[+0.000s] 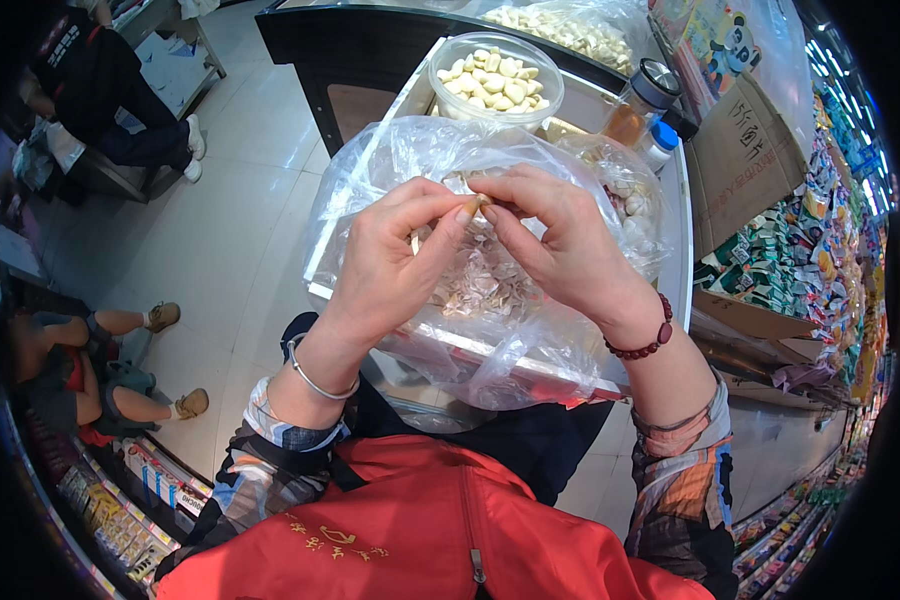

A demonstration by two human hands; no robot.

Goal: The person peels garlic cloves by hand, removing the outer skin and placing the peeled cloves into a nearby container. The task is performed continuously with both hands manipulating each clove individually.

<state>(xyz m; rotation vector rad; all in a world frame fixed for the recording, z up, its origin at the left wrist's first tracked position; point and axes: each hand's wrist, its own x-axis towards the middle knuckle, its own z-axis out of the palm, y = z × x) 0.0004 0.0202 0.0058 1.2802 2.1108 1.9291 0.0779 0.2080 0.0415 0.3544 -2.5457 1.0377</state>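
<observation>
Between the fingertips of my left hand (401,251) and my right hand (559,232), a small garlic clove (483,200) is pinched, mostly covered by the thumbs. Something pale shows behind my left thumb, too hidden to name. Below both hands, papery garlic skins (480,281) lie in a clear plastic bag (352,172) spread over a white drawer-like tray (679,247). A round clear plastic tub (439,86) behind the bag holds many peeled garlic cloves (499,79). To the right, whole garlic bulbs (637,210) sit in another clear bag.
A lidded bottle of amber liquid (630,112) and a blue-capped white bottle (658,142) stand at the back right. Beside them, an open cardboard box (750,165) borders packaged goods (765,251). At left are a standing person (112,82) and a child-sized seated figure (112,375).
</observation>
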